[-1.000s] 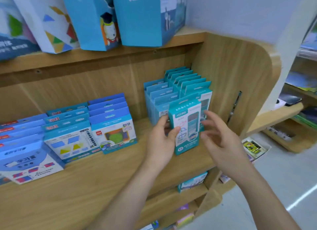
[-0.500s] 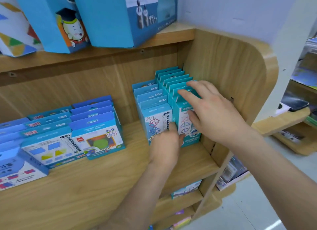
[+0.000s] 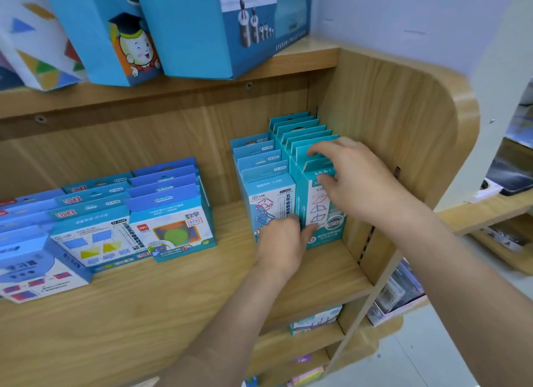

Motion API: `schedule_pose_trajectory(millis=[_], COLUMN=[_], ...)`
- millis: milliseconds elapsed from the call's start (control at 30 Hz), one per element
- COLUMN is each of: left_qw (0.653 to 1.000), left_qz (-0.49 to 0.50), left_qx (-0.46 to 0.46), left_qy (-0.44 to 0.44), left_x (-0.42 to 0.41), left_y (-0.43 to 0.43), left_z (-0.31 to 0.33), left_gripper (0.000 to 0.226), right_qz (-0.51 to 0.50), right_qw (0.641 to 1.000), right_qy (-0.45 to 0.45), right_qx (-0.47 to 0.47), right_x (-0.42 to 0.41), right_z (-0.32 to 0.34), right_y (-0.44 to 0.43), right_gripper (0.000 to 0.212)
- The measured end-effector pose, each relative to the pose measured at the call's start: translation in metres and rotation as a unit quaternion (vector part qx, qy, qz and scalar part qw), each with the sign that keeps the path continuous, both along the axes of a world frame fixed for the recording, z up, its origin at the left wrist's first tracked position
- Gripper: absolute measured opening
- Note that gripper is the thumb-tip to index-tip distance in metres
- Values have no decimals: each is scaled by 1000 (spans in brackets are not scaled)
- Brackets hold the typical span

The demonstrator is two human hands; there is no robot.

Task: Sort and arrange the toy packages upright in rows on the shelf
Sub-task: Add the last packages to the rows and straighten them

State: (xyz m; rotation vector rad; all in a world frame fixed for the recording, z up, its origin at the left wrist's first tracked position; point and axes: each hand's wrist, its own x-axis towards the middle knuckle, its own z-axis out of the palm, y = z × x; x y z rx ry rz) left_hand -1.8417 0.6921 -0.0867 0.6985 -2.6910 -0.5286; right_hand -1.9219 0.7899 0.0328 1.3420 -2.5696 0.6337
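Teal pkg [image 3: 318,210] now stood on shelf [image 3: 173,300].

teal packs [image 3: 300,138]: upright, neat row, far right of shelf [image 3: 144,314]
light-blue packs [image 3: 259,167]: upright row just left
blue packs [image 3: 164,190]: leaning back, left side
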Motion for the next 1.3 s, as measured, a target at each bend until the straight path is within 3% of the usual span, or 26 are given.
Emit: schedule_pose_trajectory(millis=[267,433,600,800,867,1033,1300], left_qw=[999,994,983,976,975,974,960], left_qz=[29,51,49,70,93,139,222], left_qx=[40,46,28,39,37,-16,-91], left_qy=[15,85,174,205,199,178,141], left_x=[5,18,50,123,151,226,347], left_y=[-3,-1,-3,-32,-42,-66,-110], left_z=[3,6,9,14,19,33,40], left_gripper=[39,33,14,25,27,26,25], right_qz=[26,76,110,177,209,295,311], right_qw=[991,967,958,936,932,937,911], right_qy=[13,-18,-52,-119,-146,-159,-269], right_qx=[-129,-242,-258,-279,-259,-98,-41], right_x=[2,13,33,63,78,123,223], right_z=[-1,-8,-19,-34,-40,-58,-88], right_y=[0,4,-6,-32,-47,-88,-145], right_gripper=[33,29,31,28,27,31,51])
